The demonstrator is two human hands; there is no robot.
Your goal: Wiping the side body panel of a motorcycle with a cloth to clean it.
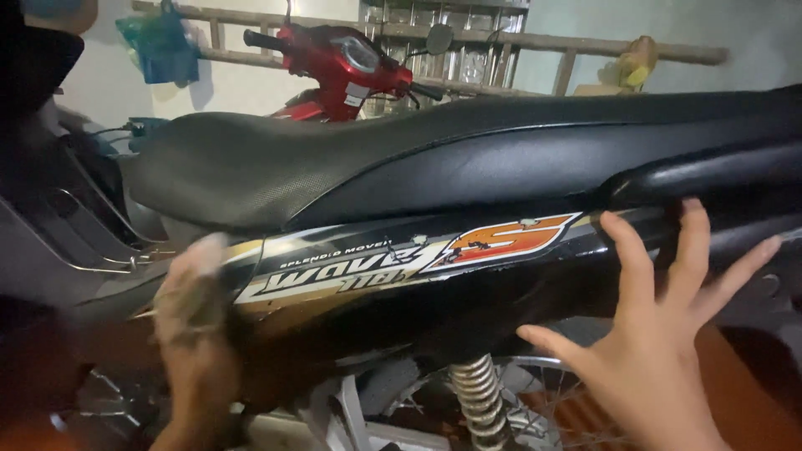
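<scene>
Garage wall behind, red scooter point(347, 63) parked beyond black motorbike point(468, 179). Left hand point(190, 309) blurred, pressing a cloth point(203, 260) on its side panel point(401, 267); right hand point(660, 342) spread open near the rear grab rail point(710, 171).

Reddish-brown floor point(735, 376) carries black motorbike point(468, 167); red scooter point(342, 67) parked behind (wheel contact hidden).

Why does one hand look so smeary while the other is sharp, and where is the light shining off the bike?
Head view: the left hand, pressed on the black side panel with what looks like a cloth, is motion-blurred; the right hand, fingers spread, is crisp. Soft glare runs along the seat and panel; the lower left corner is dark.
</scene>
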